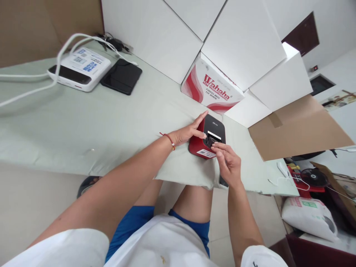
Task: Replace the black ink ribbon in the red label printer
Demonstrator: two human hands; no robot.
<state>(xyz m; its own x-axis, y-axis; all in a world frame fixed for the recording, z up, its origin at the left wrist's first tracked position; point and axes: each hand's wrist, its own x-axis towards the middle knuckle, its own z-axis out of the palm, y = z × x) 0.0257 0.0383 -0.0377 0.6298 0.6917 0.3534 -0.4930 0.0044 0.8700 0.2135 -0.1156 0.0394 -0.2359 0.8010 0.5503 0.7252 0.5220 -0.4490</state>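
A small red device with a black top (216, 126) stands on the pale cloth, near the table's front edge. It looks like a compact printer; a white strip shows on its black face, and a printed label is on its red front. My left hand (191, 133) grips it from the left, one finger stretched along the upper side and another at the black face. With fingertips pressed together, my right hand (227, 159) is at a small dark piece (211, 142) on the device's front. Whether that piece is attached is unclear.
A white box-shaped device (97, 72) with cables and a black phone (122, 76) lie at the left. White boxes (239, 33) and a Wahaha carton (211, 87) stand behind. A dark object (223, 182) sits at the table edge, partly hidden by my right wrist.
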